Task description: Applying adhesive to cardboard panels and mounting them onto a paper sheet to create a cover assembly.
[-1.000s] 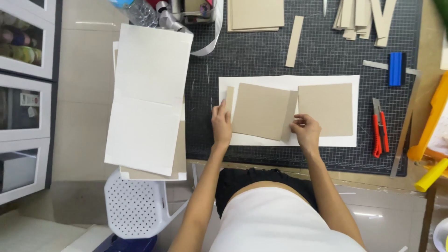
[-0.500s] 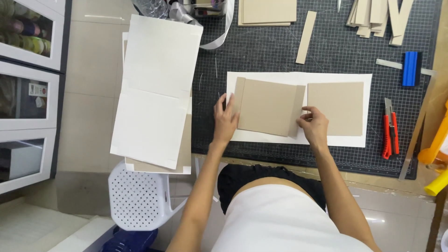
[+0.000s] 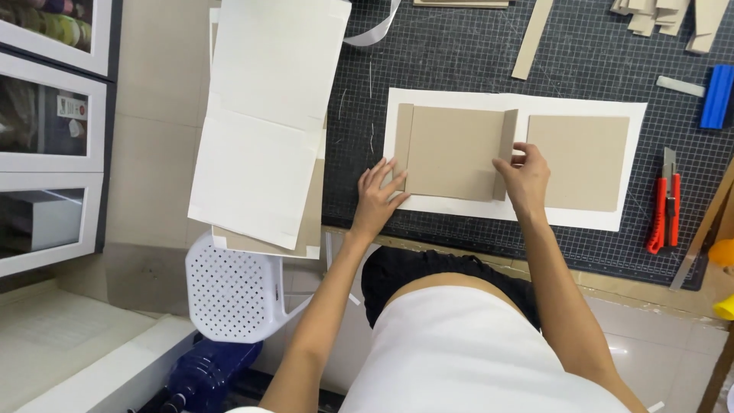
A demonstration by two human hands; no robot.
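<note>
Cutting mat [image 3: 459,46]: dark, gridded, covers the worktop; bears all items below except the stack.

Stack of white sheets [image 3: 264,115]: large, creased across the middle, lies over brown board at the mat's left edge and overhangs a white perforated stool [image 3: 229,294].

White paper sheet [image 3: 634,164]: wide rectangle flat on the mat, directly before the person; carries both boards.

Left cardboard panel [image 3: 451,153]: grey-brown, near square, lies on the left half of the white paper sheet. A narrow strip stands along each of its side edges.

Right cardboard panel [image 3: 581,160]: same colour, flat on the right half of the sheet, just beside the left panel, a thin gap between them.

Left hand [image 3: 377,200]: palm down, fingers spread and flat, fingertips pressing the lower left corner of the left cardboard panel and the paper beneath.

Right hand [image 3: 524,177]: at the right edge of the left cardboard panel; thumb and forefinger pinch the narrow strip there, remaining fingers curled.

Red utility knife [image 3: 662,214]: on the mat, right of the sheet, well apart from both hands.

Blue block [image 3: 717,95]: upper right of the mat.

Loose cardboard strips [image 3: 531,34]: along the mat's top edge.
</note>
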